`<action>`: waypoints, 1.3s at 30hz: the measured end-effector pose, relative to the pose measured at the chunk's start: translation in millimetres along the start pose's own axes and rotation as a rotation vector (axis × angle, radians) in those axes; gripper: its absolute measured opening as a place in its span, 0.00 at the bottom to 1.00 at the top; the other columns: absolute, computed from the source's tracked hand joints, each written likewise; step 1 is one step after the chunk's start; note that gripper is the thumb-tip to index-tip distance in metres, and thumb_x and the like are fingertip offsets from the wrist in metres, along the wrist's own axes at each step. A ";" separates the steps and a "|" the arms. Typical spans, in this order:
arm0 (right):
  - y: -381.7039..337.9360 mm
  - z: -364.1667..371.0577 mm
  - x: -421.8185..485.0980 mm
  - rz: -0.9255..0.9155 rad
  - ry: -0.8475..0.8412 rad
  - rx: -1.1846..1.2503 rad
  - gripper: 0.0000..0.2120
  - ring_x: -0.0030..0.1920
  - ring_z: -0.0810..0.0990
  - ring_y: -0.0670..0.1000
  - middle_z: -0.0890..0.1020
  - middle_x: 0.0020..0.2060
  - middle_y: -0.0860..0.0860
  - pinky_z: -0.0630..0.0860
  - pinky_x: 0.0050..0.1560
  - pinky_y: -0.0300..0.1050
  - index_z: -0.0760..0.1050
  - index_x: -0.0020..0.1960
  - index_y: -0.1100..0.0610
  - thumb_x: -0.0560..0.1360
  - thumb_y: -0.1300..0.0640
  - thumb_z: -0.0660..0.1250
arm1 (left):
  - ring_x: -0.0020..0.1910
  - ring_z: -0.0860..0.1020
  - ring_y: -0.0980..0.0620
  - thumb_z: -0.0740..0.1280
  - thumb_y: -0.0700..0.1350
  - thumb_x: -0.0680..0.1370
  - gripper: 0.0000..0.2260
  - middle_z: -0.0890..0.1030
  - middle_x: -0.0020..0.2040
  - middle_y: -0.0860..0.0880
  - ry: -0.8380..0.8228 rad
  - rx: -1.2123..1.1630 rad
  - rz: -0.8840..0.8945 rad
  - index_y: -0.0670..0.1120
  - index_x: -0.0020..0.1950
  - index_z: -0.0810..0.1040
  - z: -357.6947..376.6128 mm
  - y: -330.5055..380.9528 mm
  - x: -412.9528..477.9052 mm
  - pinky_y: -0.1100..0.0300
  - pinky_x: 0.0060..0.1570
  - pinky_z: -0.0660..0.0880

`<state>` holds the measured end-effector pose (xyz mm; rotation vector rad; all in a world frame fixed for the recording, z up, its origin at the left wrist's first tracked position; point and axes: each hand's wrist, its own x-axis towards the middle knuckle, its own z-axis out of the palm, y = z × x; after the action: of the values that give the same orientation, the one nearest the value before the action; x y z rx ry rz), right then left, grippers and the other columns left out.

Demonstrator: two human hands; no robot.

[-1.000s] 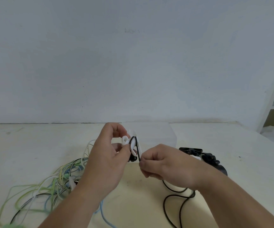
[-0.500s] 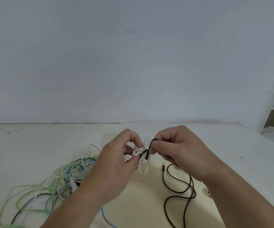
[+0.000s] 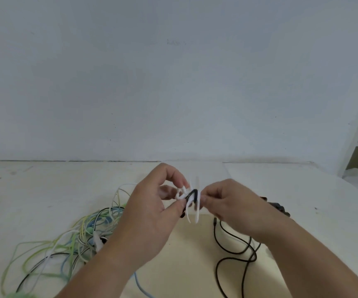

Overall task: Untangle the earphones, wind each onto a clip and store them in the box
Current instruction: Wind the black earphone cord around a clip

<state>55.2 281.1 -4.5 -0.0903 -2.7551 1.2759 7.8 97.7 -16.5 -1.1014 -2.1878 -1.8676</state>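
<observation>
My left hand (image 3: 152,211) pinches the white clip (image 3: 196,214) between thumb and forefinger. My right hand (image 3: 234,203) pinches the black cable (image 3: 191,194) against it, 1 turn laid across. Slack trails over the table (image 3: 195,265) at right. If either pinch loosens, I'd expect that turn to spring off. The loose loops could knot or snag the coloured tangle (image 3: 83,237) at left.

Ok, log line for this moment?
step: winding black cable onto clip | left hand: holds clip | right hand: pinches cable at clip | tangle: on table, left
</observation>
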 end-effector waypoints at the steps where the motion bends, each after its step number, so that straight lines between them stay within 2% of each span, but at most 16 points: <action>1: -1.3 2.4 -0.9 -0.021 -0.079 0.001 0.17 0.25 0.65 0.45 0.70 0.24 0.43 0.64 0.30 0.38 0.80 0.35 0.46 0.82 0.52 0.63 | 0.38 0.81 0.39 0.69 0.31 0.76 0.14 0.82 0.46 0.52 0.038 -0.014 0.004 0.50 0.44 0.72 -0.3 -0.1 0.7 0.40 0.33 0.74; 3: -3.8 6.0 -3.2 -0.067 -0.198 0.039 0.15 0.29 0.70 0.46 0.73 0.26 0.44 0.69 0.34 0.39 0.83 0.41 0.49 0.83 0.53 0.62 | 0.42 0.83 0.46 0.67 0.28 0.75 0.18 0.81 0.47 0.54 0.106 -0.006 0.002 0.52 0.42 0.71 -1.7 -0.5 2.1 0.45 0.35 0.77; 6: -5.5 8.6 -5.7 -0.118 -0.313 0.100 0.13 0.36 0.75 0.52 0.76 0.32 0.50 0.74 0.41 0.44 0.84 0.48 0.54 0.83 0.53 0.62 | 0.45 0.83 0.50 0.67 0.29 0.75 0.19 0.80 0.48 0.56 0.206 0.029 0.002 0.53 0.40 0.70 -3.9 -1.5 3.4 0.58 0.38 0.79; 9: -7.0 6.1 -8.5 -0.148 -0.365 0.150 0.13 0.36 0.74 0.54 0.76 0.33 0.51 0.73 0.41 0.46 0.84 0.49 0.55 0.82 0.52 0.63 | 0.44 0.83 0.44 0.69 0.32 0.76 0.16 0.81 0.49 0.57 0.249 0.134 0.002 0.53 0.44 0.70 -4.2 -8.6 4.9 0.44 0.41 0.80; 11: -10.0 3.3 -10.7 -0.192 -0.368 0.177 0.12 0.34 0.71 0.53 0.74 0.31 0.51 0.70 0.38 0.45 0.84 0.47 0.56 0.81 0.52 0.64 | 0.43 0.83 0.43 0.70 0.35 0.75 0.16 0.81 0.48 0.59 0.248 0.227 0.009 0.55 0.44 0.70 -4.4 -12.6 5.3 0.51 0.40 0.80; 13: -12.9 1.1 -12.5 -0.226 -0.297 0.226 0.10 0.32 0.68 0.52 0.71 0.29 0.52 0.66 0.35 0.44 0.83 0.44 0.57 0.78 0.53 0.66 | 0.45 0.82 0.57 0.70 0.36 0.76 0.17 0.81 0.47 0.59 0.205 0.308 0.032 0.57 0.44 0.70 -3.8 -13.2 4.7 0.70 0.37 0.72; 14: -13.7 -0.4 -12.9 -0.232 -0.229 0.251 0.10 0.30 0.66 0.51 0.69 0.28 0.52 0.64 0.33 0.42 0.83 0.42 0.57 0.76 0.53 0.67 | 0.46 0.81 0.59 0.70 0.36 0.76 0.16 0.80 0.46 0.58 0.171 0.346 0.035 0.57 0.44 0.70 -3.0 -12.9 4.2 0.72 0.37 0.70; 16: -14.3 -5.3 -13.1 -0.224 -0.058 0.250 0.09 0.27 0.63 0.49 0.67 0.25 0.50 0.61 0.29 0.40 0.82 0.39 0.58 0.76 0.55 0.69 | 0.44 0.80 0.59 0.69 0.37 0.77 0.14 0.80 0.44 0.55 0.098 0.390 0.030 0.57 0.45 0.72 -1.2 -12.1 2.7 0.72 0.35 0.69; 20: -10.8 -12.0 -8.6 -0.181 0.250 0.131 0.10 0.23 0.64 0.44 0.69 0.23 0.45 0.63 0.26 0.33 0.82 0.37 0.56 0.77 0.58 0.69 | 0.22 0.70 0.59 0.67 0.35 0.78 0.13 0.81 0.42 0.51 -0.012 0.282 -0.007 0.55 0.46 0.73 -1.1 -5.6 -0.9 0.70 0.23 0.62; 22: -9.1 -10.1 -5.9 -0.164 0.325 0.125 0.09 0.25 0.69 0.42 0.74 0.25 0.44 0.66 0.27 0.30 0.82 0.37 0.54 0.76 0.56 0.70 | 0.20 0.66 0.58 0.66 0.34 0.78 0.14 0.81 0.42 0.52 -0.039 0.253 -0.009 0.55 0.47 0.73 -2.2 -3.0 -0.8 0.68 0.23 0.62; 24: -8.2 -7.9 -4.2 -0.157 0.345 0.130 0.08 0.26 0.71 0.40 0.77 0.27 0.43 0.68 0.27 0.30 0.82 0.38 0.53 0.76 0.56 0.71 | 0.25 0.71 0.57 0.68 0.35 0.78 0.14 0.81 0.44 0.53 -0.068 0.258 -0.007 0.56 0.47 0.73 -3.1 -3.7 -0.7 0.65 0.25 0.65; 27: -6.3 -7.3 -2.5 -0.108 0.312 0.138 0.08 0.22 0.68 0.41 0.72 0.23 0.41 0.64 0.24 0.29 0.82 0.41 0.54 0.78 0.55 0.69 | 0.40 0.79 0.51 0.70 0.36 0.77 0.15 0.81 0.49 0.54 -0.098 0.250 -0.017 0.56 0.49 0.73 -2.6 -3.8 -0.1 0.53 0.33 0.73; 29: -2.6 -6.8 -0.1 -0.043 0.255 0.121 0.10 0.21 0.67 0.41 0.70 0.21 0.41 0.62 0.24 0.29 0.82 0.42 0.54 0.80 0.54 0.67 | 0.44 0.81 0.52 0.70 0.34 0.76 0.16 0.81 0.48 0.54 -0.082 0.204 -0.029 0.56 0.46 0.73 -2.5 -1.7 0.6 0.50 0.40 0.77; 32: -0.6 -2.9 0.0 0.025 0.064 0.040 0.14 0.23 0.68 0.40 0.73 0.23 0.41 0.64 0.27 0.32 0.82 0.40 0.50 0.82 0.52 0.64 | 0.45 0.83 0.51 0.69 0.30 0.75 0.20 0.81 0.47 0.54 -0.024 0.060 -0.042 0.55 0.41 0.72 -2.5 2.1 2.1 0.55 0.42 0.77; 34: -2.2 3.6 -2.0 0.011 -0.102 0.049 0.15 0.28 0.70 0.45 0.76 0.29 0.44 0.66 0.30 0.36 0.82 0.42 0.50 0.83 0.52 0.61 | 0.42 0.84 0.50 0.69 0.29 0.75 0.21 0.81 0.46 0.53 0.044 -0.016 -0.056 0.55 0.39 0.71 -3.0 2.7 3.2 0.55 0.41 0.78; 39: -6.6 12.1 -6.7 -0.051 -0.279 0.093 0.13 0.32 0.72 0.49 0.78 0.34 0.48 0.69 0.36 0.40 0.82 0.54 0.55 0.84 0.53 0.59 | 0.40 0.84 0.49 0.67 0.29 0.76 0.18 0.81 0.47 0.55 0.197 -0.024 -0.081 0.52 0.43 0.70 -2.7 -1.3 5.2 0.50 0.41 0.79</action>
<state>60.3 267.1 -7.7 0.1788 -2.8945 1.5034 2.2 97.8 -14.3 -0.8042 -2.1338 -1.9464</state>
